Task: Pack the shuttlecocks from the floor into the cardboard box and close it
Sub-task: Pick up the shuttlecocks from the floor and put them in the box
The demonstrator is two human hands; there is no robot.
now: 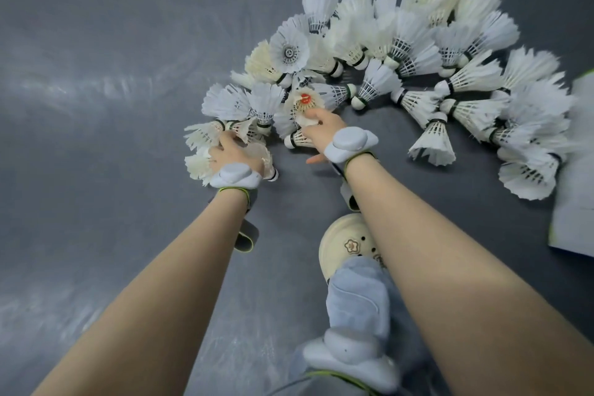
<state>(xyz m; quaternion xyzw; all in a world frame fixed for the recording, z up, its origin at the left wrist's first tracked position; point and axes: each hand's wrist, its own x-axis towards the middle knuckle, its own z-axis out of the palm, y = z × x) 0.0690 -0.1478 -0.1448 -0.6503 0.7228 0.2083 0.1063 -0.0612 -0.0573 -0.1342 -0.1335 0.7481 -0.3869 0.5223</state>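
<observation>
Fingers of the left hand [233, 154] curl down into a cluster of white feathered shuttlecocks at the near-left end of the pile, gripping the off-white, frayed shuttlecock [257, 154] that lies under the palm; the fingertips themselves are hidden among the feathers. The right hand [324, 130] reaches forward, its fingers bent onto the feather skirt of a shuttlecock with a red sticker on its cork [305, 103], its thumb spread out to the near side above the floor; whether the fingers close round the skirt or merely press on it cannot be told. Each wrist carries a pale grey, rounded sensor pod [350, 141] held by a green-edged strap.

The pile of white feather shuttlecocks [418, 51] lies in a broad arc on the dark grey matte floor [96, 42], running from the left hand round the far side to the right edge of the view. Most lie on their sides with black-banded white corks pointing inward; one [289, 50] faces the camera with its open skirt.

At the far right edge a pale grey flat panel with a green rim [575, 170] touches the end of the arc; what it belongs to cannot be told. Near the bottom centre sit a cream perforated clog [347, 241] and a light blue trouser leg [360, 292].
</observation>
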